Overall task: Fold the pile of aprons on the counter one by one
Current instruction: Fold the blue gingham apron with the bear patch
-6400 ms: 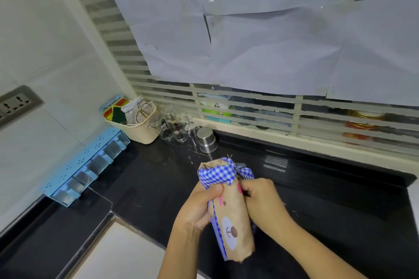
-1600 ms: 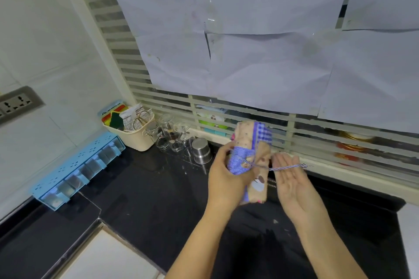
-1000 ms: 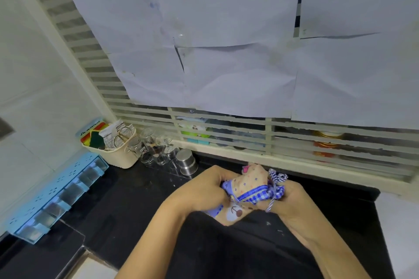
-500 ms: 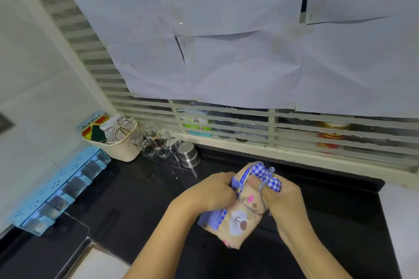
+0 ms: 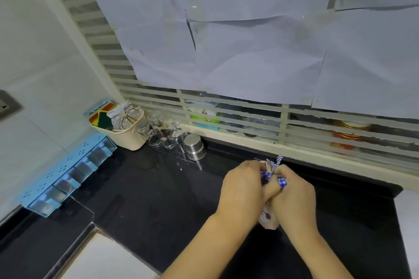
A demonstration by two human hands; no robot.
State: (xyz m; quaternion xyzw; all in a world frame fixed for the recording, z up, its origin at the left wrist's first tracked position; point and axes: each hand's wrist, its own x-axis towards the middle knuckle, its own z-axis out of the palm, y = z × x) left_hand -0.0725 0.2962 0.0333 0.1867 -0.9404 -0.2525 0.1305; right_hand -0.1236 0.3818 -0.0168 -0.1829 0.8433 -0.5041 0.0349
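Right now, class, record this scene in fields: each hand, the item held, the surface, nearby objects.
Left hand: grips rolled apron
Right hand: grips the same apron, near its blue checked strap
Apron: tan, printed, upright between both hands
Surface: black counter
Nearby: steel cup, cream basket, blue rack, back left

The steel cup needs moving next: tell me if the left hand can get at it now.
Probably, once freed: the left hand grips the apron with the right hand, but only bare counter lies between it and the cup.
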